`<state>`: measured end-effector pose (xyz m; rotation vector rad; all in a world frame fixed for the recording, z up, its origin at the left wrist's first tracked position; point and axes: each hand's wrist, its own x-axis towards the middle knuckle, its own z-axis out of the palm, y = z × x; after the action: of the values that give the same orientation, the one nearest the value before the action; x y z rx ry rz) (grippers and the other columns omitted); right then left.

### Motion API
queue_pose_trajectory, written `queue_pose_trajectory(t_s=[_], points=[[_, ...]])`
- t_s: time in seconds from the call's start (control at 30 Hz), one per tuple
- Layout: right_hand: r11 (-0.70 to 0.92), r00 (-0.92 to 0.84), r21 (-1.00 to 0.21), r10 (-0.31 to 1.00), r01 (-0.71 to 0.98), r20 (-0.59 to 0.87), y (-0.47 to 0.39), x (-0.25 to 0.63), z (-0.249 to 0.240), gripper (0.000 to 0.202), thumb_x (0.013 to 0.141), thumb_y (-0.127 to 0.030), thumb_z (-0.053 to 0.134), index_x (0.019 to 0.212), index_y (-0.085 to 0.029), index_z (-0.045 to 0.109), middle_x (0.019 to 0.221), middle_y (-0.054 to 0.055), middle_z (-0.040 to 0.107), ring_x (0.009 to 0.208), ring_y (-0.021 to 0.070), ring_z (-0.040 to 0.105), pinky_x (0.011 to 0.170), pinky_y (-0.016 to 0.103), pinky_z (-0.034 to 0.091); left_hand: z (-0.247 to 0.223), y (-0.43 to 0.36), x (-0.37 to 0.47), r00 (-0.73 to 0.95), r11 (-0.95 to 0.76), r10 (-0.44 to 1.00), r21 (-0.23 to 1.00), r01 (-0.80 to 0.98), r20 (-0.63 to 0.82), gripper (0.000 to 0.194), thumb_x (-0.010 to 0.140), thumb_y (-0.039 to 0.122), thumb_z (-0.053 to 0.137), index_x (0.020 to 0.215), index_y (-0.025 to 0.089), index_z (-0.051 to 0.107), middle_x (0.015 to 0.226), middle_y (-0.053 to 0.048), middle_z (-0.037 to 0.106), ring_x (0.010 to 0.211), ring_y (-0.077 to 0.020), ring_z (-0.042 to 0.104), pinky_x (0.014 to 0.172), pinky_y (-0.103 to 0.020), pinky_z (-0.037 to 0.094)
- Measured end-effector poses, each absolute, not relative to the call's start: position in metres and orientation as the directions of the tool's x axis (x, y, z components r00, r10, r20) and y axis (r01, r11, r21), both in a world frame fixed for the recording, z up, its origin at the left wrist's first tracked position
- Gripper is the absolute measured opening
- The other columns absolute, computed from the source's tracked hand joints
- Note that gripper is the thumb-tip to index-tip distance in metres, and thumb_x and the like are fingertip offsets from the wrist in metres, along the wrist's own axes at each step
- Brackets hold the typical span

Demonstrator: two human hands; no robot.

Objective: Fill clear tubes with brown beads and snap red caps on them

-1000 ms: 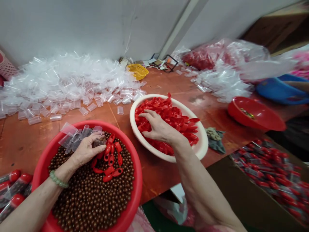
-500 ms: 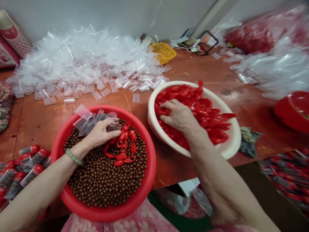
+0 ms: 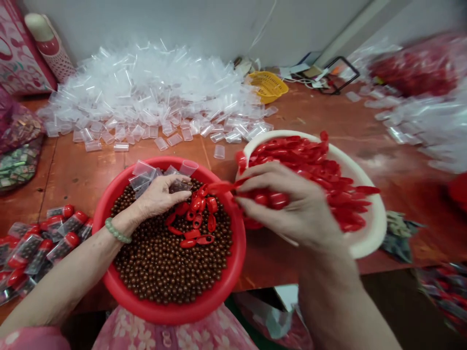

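My left hand (image 3: 156, 198), a green bead bracelet at its wrist, is over a red basin (image 3: 239, 253) full of small brown balls (image 3: 164, 274). Its fingers are closed around a clear plastic tube (image 3: 181, 185) that looks dark with balls. Several red plastic caps (image 3: 197, 240) lie on the balls beside it, and empty clear tubes (image 3: 143, 171) lean at the basin's far side. Between the two basins, my right hand (image 3: 292, 209) grips several red plastic caps, partly blurred and hidden by the fingers. Behind it stands a white basin (image 3: 379, 223) heaped with red caps (image 3: 350, 204).
A large pile of clear tubes (image 3: 146, 92) covers the back of the table, with a yellow basket (image 3: 268, 87) beside it. Filled, red-capped tubes (image 3: 62, 248) lie at the left. More clear tubes (image 3: 430, 116) and a bag of red pieces (image 3: 412, 68) are at the right.
My right hand has come out of the white basin with red caps and moved left towards the red basin. My left hand keeps its hold on the tube. The view has shifted left.
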<state>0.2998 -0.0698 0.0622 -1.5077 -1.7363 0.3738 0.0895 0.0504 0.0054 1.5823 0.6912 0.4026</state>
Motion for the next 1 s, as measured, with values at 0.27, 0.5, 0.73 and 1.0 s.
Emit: queue_pose_trajectory(t_s=[0.27,0.5,0.73,1.0], points=[[0.254,-0.275,-0.579,0.960,0.775,0.053,-0.046,0.251,0.015,0.023,0.089,-0.025,0.057,0.111,-0.022,0.061,0.128,0.011,0.056,0.115,0.0268,0.059,0.099,0.046,0.050,0.021,0.019,0.046,0.638,0.015,0.759,0.983,0.183,-0.130,0.015,0.080,0.024,0.064,0.092,0.015,0.067,0.093,-0.004,0.070,0.088,-0.0168,0.062,0.083,-0.028,0.047],[0.264,-0.307,-0.538,0.952,0.801,0.010,-0.044,0.245,0.019,0.034,0.098,-0.032,0.043,0.127,-0.021,0.055,0.136,0.013,0.054,0.128,0.0276,0.051,0.110,0.050,0.042,0.039,-0.002,0.023,0.607,0.143,0.778,0.986,0.081,-0.163,0.017,0.082,0.025,0.065,0.096,0.014,0.067,0.097,-0.006,0.070,0.093,-0.0171,0.063,0.088,-0.029,0.047],[0.138,-0.041,-0.801,0.989,0.583,0.141,-0.048,0.219,0.030,0.017,0.090,-0.040,0.057,0.095,-0.024,0.063,0.082,0.002,0.066,0.073,0.0180,0.062,0.069,0.032,0.053,0.042,-0.009,0.007,0.616,0.241,0.767,0.970,-0.020,-0.178,0.022,0.079,0.031,0.071,0.092,0.014,0.067,0.093,-0.007,0.072,0.089,-0.0177,0.066,0.086,-0.030,0.049],[-0.160,-0.135,-0.985,0.977,0.063,-0.168,-0.049,0.208,0.016,0.031,0.092,-0.047,0.052,0.115,-0.027,0.058,0.072,-0.004,0.052,0.062,0.0124,0.049,0.060,0.026,0.042,0.037,-0.010,0.001,0.597,0.271,0.778,0.962,-0.036,-0.197,0.022,0.078,0.029,0.070,0.094,0.015,0.065,0.093,-0.006,0.071,0.090,-0.0170,0.066,0.085,-0.030,0.049]])
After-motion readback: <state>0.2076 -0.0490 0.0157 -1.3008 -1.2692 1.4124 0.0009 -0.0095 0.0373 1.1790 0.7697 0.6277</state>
